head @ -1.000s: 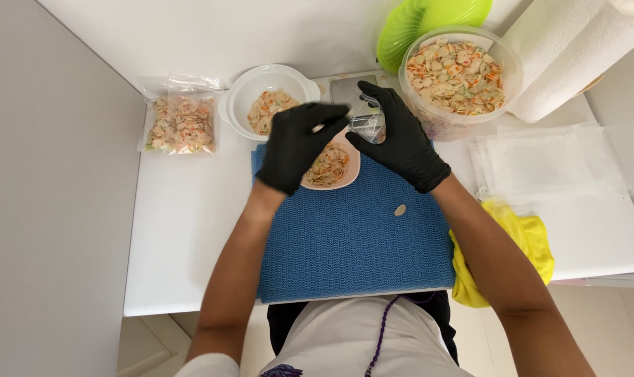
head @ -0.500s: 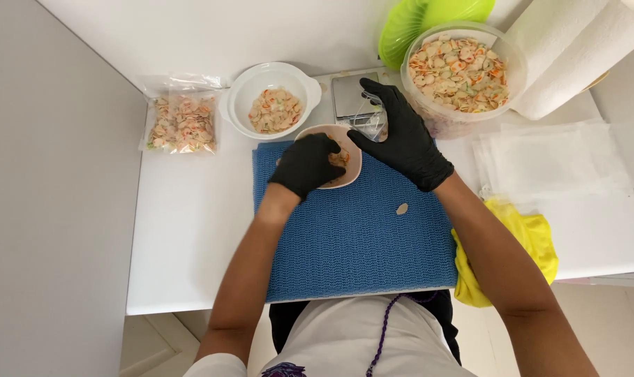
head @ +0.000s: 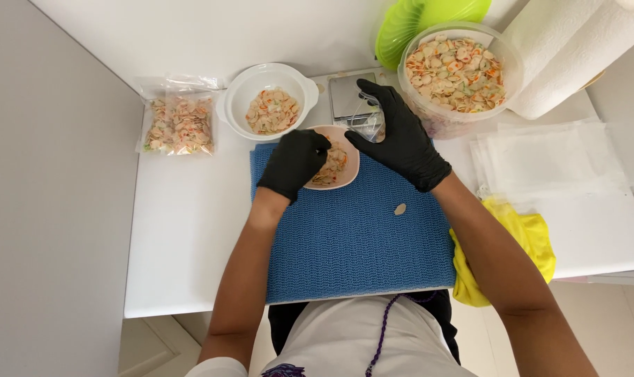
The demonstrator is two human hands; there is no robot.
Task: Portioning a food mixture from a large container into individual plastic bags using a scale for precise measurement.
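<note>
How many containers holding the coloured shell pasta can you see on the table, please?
4: a sealed bag at far left, a white bowl, a small pink dish under the left hand, and a large clear tub.

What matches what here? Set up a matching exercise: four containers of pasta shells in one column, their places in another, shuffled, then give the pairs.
Things:
1. sealed clear bag
2. white bowl
3. small pink dish
4. large clear tub

Places:
A. on the blue mat's far edge, under the left hand
B. far left on the white table
C. beside the paper towel roll
D. between the bag and the small scale

Pairs: 1-B, 2-D, 3-A, 4-C
</note>
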